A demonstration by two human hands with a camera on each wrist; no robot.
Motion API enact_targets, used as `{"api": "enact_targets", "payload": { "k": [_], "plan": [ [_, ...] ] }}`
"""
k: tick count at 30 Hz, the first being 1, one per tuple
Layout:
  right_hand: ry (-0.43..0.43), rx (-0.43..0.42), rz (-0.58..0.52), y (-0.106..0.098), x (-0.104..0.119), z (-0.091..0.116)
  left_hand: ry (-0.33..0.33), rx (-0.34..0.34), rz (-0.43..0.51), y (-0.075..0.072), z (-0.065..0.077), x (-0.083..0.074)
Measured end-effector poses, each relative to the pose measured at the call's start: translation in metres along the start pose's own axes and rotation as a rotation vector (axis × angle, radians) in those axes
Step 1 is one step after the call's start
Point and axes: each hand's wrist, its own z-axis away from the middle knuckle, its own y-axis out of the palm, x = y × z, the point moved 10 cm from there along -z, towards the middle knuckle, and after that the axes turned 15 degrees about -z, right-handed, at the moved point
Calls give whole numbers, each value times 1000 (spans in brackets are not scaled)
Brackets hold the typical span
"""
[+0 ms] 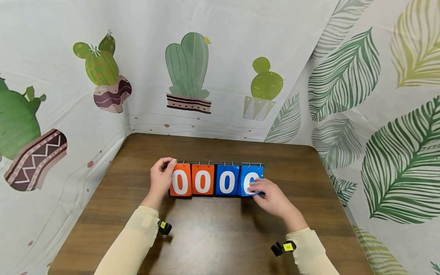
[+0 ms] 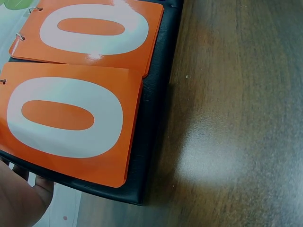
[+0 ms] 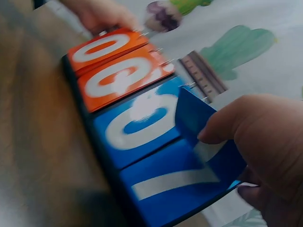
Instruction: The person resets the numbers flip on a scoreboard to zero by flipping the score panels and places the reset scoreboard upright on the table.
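A tabletop flip scoreboard (image 2: 152, 118) has a black backing and ring-bound number cards. Two orange cards (image 1: 203, 179) and a blue card (image 1: 227, 179) beside them each show 0. My left hand (image 1: 160, 179) grips the board's left end, with fingers behind the edge in the left wrist view. At the right end, my right hand (image 1: 275, 196) pinches the last blue card (image 3: 193, 113). That card is bent up off the stack in the right wrist view. Under it, a blue card (image 3: 156, 177) shows part of a white numeral, the rest hidden.
The scoreboard stands toward the back of a brown wooden table (image 1: 206, 236). Behind and beside the table hang white cloths (image 1: 227, 49) printed with cacti and leaves. A black wrist camera (image 1: 165, 227) sits at the left cuff, another wrist camera (image 1: 282, 248) at the right.
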Motion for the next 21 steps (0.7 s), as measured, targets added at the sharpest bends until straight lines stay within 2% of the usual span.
{"api": "enact_targets", "payload": {
  "k": [5,14,21],
  "plan": [
    [0,-40,110,14,-10,3,20,-10,0,0,-1,-1],
    [11,-99,179,24,-25,6,-13,4,-26,0,0,0],
    [-11,-119,221,26,-29,5,38,-20,-20,1,-3,1]
  ]
}}
